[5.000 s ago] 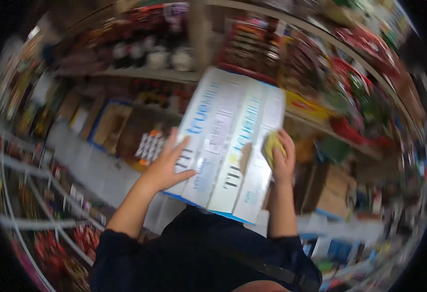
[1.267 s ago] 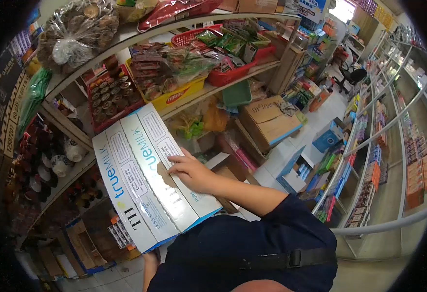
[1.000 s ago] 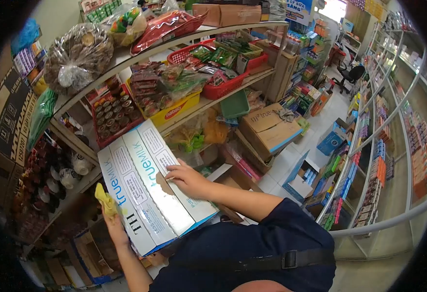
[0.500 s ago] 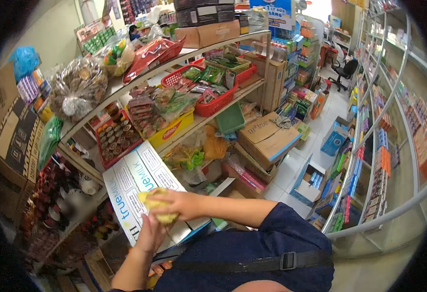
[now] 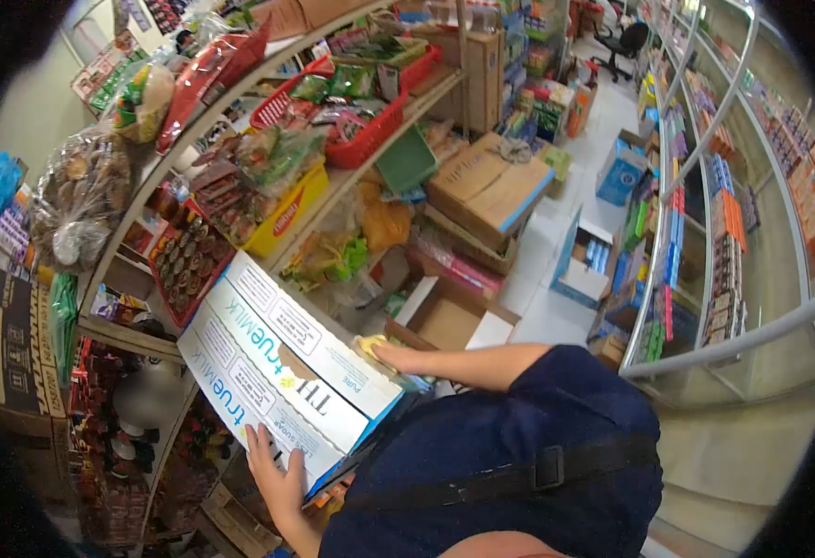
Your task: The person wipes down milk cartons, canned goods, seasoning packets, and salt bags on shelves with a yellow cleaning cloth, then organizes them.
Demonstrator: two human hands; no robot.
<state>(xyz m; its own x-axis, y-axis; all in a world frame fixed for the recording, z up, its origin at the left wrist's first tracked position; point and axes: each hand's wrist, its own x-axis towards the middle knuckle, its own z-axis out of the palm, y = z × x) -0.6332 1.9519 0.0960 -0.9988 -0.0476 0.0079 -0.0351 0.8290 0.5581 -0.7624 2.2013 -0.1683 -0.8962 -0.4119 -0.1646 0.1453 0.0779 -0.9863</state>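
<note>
A white TH true MILK carton [image 5: 282,358] lies tilted in front of me, its printed top facing up. My left hand [image 5: 277,479] rests on its near left edge with the fingers spread. My right hand [image 5: 390,359] is closed on a crumpled yellow cloth [image 5: 367,346] at the carton's right side. Part of that hand's grip is hidden by the carton edge and the cloth.
Behind the carton, a shelf carries a red crate of jars [image 5: 192,270], a yellow box of packets [image 5: 286,212] and a red basket [image 5: 370,135]. Opened cardboard boxes [image 5: 449,321] stand to the right. Glass-fronted shelves [image 5: 714,223] line the aisle's far side.
My hands have moved apart from being together at the cloth. The right has carried the cloth to the carton's right side; the left now lies on its near edge. The view has shifted.
</note>
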